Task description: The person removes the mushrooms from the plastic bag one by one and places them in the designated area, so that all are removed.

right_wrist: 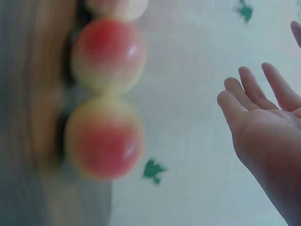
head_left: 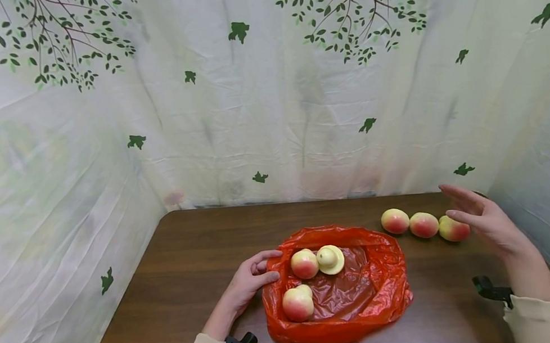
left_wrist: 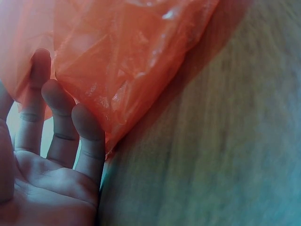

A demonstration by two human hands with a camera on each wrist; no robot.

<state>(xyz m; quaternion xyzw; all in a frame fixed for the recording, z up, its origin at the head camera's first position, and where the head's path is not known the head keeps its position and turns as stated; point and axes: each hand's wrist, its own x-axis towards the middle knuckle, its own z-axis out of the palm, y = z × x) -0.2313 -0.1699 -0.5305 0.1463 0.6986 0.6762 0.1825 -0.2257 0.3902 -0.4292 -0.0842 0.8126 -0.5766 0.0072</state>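
Observation:
A red plastic bag [head_left: 396, 293] lies spread wide on the table, its rim rolled outward. My left hand [head_left: 254, 278] grips the bag's left rim, with red film against the fingers [left_wrist: 87, 125] in the left wrist view. Inside the bag are red-and-yellow peaches [head_left: 304, 264] and a pale yellow fruit [head_left: 334, 266] with a narrower round top. Another peach [head_left: 297, 306] lies nearer the front, a pale bulge behind it. My right hand [head_left: 490, 223] is raised with nothing in it, beside the rightmost of three peaches [head_left: 453, 228] in a row. Its fingers [right_wrist: 254, 89] are spread.
The other two peaches of the row, the middle one [head_left: 424, 224] and the left one [head_left: 395, 221], lie behind the bag's right side. A brown wooden table [head_left: 178, 261] carries everything. Pale leaf-printed curtains [head_left: 268, 110] stand behind it and along both sides.

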